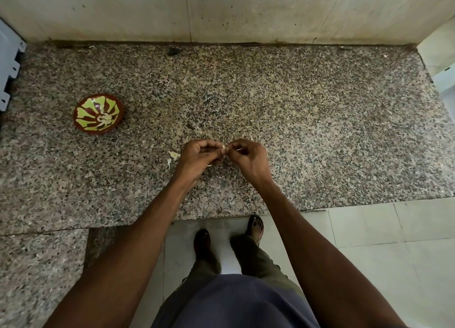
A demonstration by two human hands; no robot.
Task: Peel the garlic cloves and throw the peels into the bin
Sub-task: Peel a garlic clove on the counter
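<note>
1. Between the two grips, above the worktop (295, 120): garlic clove (224, 149), pinched from both sides, mostly hidden by fingertips.
2. Left hand (197, 159) grip: fingers curled, pinching the clove's left end. Right hand (247, 159) grip: thumb and forefinger pinching the right end, probably on a flap of skin.
3. Handling, judged: very light, firm core, papery brittle skin that tears. Bare flesh likely slick. Best held at the blunt end, skin pulled from the tip.
4. Long axis: looks roughly left-right, hand to hand. Which end is the tip: cannot tell, too small.
5. Just left of the left grip, on the worktop: loose peel (173, 155), touching neither hand.
6. Far left of both grips: patterned bowl (98, 115). No bin in view.
</note>
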